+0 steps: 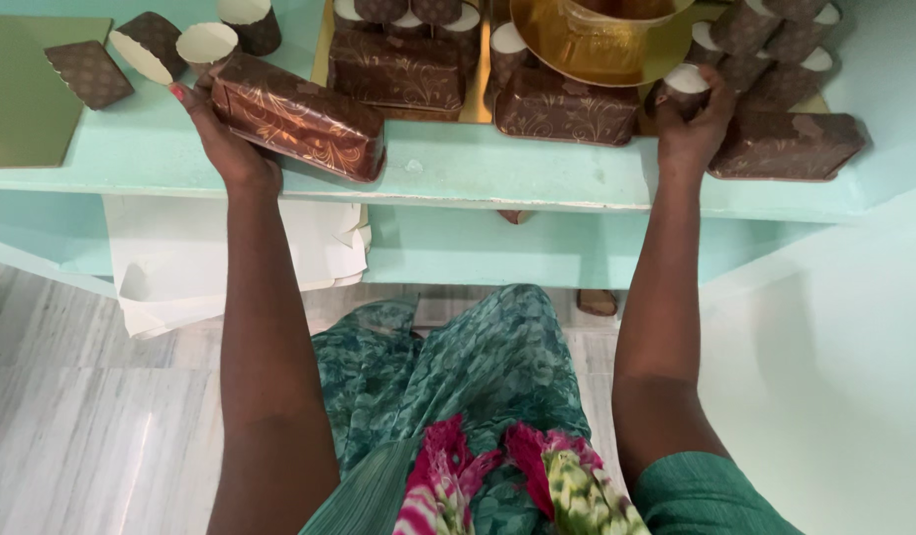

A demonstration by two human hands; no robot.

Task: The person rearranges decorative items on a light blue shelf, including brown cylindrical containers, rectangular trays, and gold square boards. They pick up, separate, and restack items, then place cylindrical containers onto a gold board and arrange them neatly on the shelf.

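Note:
My left hand (223, 139) grips the near end of a brown loaf-shaped paper mould with gold swirls (304, 117), which lies slanted on the mint-green shelf (458, 173). My right hand (694, 124) closes around a small brown paper cup with a white inside (684, 83) at the right of the shelf. Three more loaf moulds lie beyond: one at the centre back (396, 69), one centre right (565, 107), one at the far right (787, 147).
Several small brown cups are scattered at the back left (156, 45) and clustered at the back right (765, 40). A gold round board (596, 45) lies on top at the back. An olive board (22, 89) lies left. White folded boxes (180, 258) sit under the shelf.

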